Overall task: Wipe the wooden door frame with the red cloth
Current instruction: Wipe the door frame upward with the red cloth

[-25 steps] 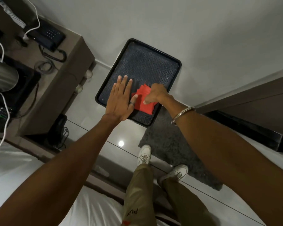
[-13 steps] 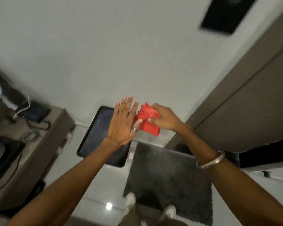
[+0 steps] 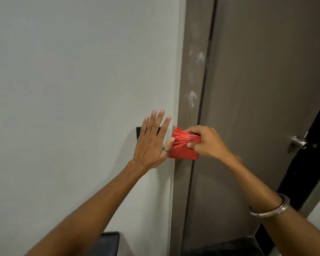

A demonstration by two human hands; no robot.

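Note:
A folded red cloth [image 3: 183, 147] is bunched in my right hand [image 3: 205, 143], held in front of the brown wooden door frame [image 3: 192, 74] at about mid height. Whitish smudges mark the frame above the cloth. My left hand [image 3: 152, 143] is flat with fingers spread in front of the white wall, its thumb touching the cloth's left edge. I cannot tell whether the cloth touches the frame.
The brown door [image 3: 266, 80] is to the right of the frame, with a metal handle [image 3: 298, 142] at its right edge. A dark wall plate [image 3: 139, 133] sits behind my left hand. A black tray's corner [image 3: 108, 243] shows at the bottom.
Both hands lifted the red cloth off the black tray near the floor and up to the door frame. The view swung upward from the floor to the wall and door.

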